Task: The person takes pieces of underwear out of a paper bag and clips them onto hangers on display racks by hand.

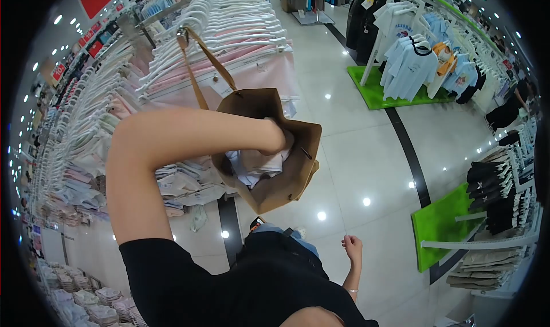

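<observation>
My left hand (275, 137) reaches down into a brown paper bag (269, 200), with the wrist bent over its opening. The fingers are hidden inside, against folded white and pale cloth (252, 168). The bag hangs tilted by its tan strap handles (220, 69) from the metal end of a clothes rack. A white tag (222, 87) shows beside one strap. My right hand (353, 247) hangs low at my side over the tiled floor, fingers curled in, nothing visible in them. A thin bracelet circles that wrist.
White hangers (229, 23) with pink and white garments crowd the rack on the left. Folded clothes (103, 312) lie stacked at lower left. Green-based display racks (395, 98) with shirts and dark clothes stand on the right. A person in dark clothing (507, 112) is at far right.
</observation>
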A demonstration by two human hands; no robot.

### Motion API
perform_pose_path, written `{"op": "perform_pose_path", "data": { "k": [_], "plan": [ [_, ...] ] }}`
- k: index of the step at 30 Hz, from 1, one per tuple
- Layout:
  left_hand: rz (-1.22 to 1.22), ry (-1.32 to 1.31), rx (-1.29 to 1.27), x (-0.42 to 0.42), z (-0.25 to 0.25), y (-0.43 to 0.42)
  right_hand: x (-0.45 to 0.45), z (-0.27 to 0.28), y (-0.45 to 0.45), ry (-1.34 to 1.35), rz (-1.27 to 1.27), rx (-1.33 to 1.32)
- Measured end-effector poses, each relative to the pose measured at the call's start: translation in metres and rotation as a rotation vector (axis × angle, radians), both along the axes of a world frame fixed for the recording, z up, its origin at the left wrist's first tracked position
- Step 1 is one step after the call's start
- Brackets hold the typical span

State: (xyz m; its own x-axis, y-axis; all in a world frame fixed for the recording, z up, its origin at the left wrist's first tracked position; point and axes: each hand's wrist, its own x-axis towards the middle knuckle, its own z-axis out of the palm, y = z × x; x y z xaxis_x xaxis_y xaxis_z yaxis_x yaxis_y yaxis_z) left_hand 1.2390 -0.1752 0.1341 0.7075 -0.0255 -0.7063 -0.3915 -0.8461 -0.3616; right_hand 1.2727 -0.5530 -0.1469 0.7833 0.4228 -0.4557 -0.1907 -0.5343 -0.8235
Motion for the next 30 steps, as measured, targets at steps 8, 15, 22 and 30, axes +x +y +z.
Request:
{"op": "perform_pose_path", "data": {
  "k": [8,15,22,30],
  "plan": [
    [0.244,-0.631,-0.554,-0.086,0.111,-0.034,-0.027,0.008,0.017,-0.130,0.128,0.010],
    [0.553,-1.197,-1.076,-0.249,0.133,-0.050,-0.074,0.018,0.044,-0.300,0.330,0.023],
    [0.890,-1.391,-1.490,-0.428,0.029,-0.079,-0.165,0.046,0.086,-0.332,0.682,-0.085],
    [1.878,-1.145,-1.575,-0.522,-0.135,-0.179,-0.242,0.022,0.072,0.059,1.522,-0.222]
  ]
}}
